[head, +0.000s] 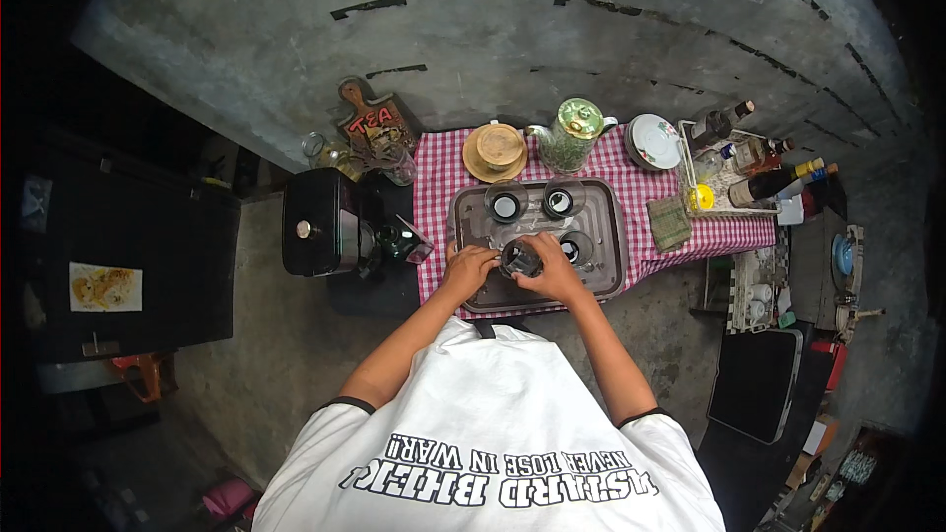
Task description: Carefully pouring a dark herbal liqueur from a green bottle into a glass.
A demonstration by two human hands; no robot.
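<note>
A brown serving tray point(612, 288) lies on a red-and-white checked cloth point(436, 162). My right hand point(550, 270) is curved around a clear glass point(520, 258) at the tray's near middle. On the glass's left side is my left hand point(470, 269), over the tray's left edge; its fingertips come close to the glass, and whether they touch it I cannot tell. Behind the hands stand two more glasses, one at the left point(506, 203) and one at the right point(560, 199). Another glass point(575, 248) stands just right of my right hand.
Behind the tray are a wooden lidded pot point(499, 148), a green patterned teapot point(576, 129) and stacked plates point(655, 142). A folded cloth point(669, 224) lies right of the tray, near a basket point(689, 185) of bottles. At the left stands a black appliance point(318, 222).
</note>
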